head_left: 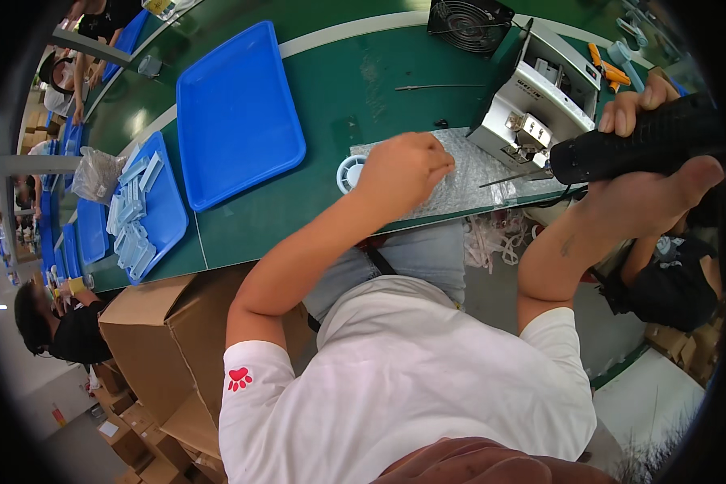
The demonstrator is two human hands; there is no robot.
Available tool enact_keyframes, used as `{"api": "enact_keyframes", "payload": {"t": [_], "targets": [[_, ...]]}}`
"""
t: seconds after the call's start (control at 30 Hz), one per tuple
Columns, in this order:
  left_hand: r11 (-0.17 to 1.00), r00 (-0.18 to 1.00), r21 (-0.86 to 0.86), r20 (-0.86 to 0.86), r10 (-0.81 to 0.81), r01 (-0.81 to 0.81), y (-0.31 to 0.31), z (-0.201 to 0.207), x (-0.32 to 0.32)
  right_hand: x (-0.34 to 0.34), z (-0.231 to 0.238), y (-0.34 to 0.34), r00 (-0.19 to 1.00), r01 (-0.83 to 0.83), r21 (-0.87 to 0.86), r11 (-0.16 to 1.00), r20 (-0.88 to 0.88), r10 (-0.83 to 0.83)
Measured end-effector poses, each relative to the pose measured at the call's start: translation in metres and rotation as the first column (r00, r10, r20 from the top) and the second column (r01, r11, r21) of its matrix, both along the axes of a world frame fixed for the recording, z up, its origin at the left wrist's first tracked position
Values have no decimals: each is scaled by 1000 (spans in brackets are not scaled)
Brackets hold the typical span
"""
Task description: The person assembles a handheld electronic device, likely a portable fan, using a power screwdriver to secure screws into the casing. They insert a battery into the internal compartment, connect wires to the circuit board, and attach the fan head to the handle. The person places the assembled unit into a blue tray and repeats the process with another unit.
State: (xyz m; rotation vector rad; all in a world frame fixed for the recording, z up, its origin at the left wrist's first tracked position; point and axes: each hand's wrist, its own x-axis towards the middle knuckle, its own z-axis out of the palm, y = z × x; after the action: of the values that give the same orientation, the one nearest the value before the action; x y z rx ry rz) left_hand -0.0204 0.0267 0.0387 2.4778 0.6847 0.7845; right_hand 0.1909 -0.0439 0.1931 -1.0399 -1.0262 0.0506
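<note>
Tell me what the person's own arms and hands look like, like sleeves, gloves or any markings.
Both the left hand and the right hand are bare, with no gloves or wristwatch visible. The forearms are uncovered too, below the short sleeves of a white T-shirt. The left sleeve carries a red paw print.

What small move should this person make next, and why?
Perhaps ease the screwdriver leftward, toward the white ring: the right hand grips the screwdriver, its bit points that way but sits apart, and the curled left hand is near the ring.
</note>
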Motion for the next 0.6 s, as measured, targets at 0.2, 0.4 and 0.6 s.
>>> {"api": "enact_keyframes", "payload": {"t": [0.2,0.4,0.6], "targets": [[983,984,-106,-106,141,-152,67,12,34,9,-4,-5,996,5,-13,1000,-89,-6],[977,945,-31,-261,197,-212,88,17,48,9,-5,-5,989,-38,24,999,-142,41],[959,941,36,-187,282,-280,48,50,-24,24,-10,-1,830,-462,202,864,-245,501]]}}
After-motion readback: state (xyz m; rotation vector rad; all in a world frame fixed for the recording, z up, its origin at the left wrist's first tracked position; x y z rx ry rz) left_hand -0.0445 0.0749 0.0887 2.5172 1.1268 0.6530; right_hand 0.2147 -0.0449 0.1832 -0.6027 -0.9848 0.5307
